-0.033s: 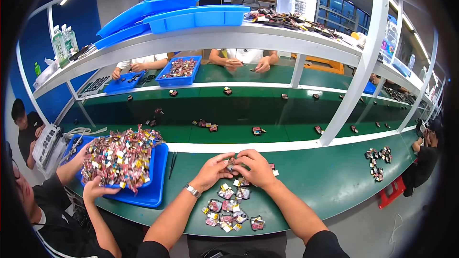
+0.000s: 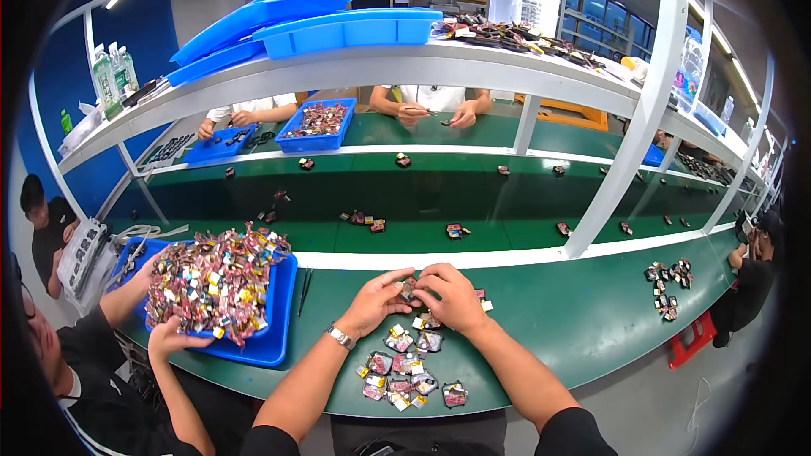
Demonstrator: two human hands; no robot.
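**Both hands pinching one small part at the bench edge**

Green work surface runs left to right under a white two-level shelf frame; a darker conveyor lane behind it carries scattered small parts.

Left hand and right hand meet at the middle of the bench, fingertips touching. Both are curled nearly closed, thumb and forefingers pinched on one small dark part held between them just above the mat. Left wrist wears a metal watch.

Directly below the hands, toward the person, lies a loose cluster of small packets, dark with pink, yellow and white tabs, flat on the green surface. A few lie just beside the right hand.

Well to the left, a blue tray holds a heaped pile of the same colourful parts. A neighbouring person's hands rest on the tray's near rim and far side. Tweezers lie on the mat between the tray and the left hand.

Far right: a second small cluster of parts. Upper shelf bears stacked blue bins. Other people's hands work across the lane.
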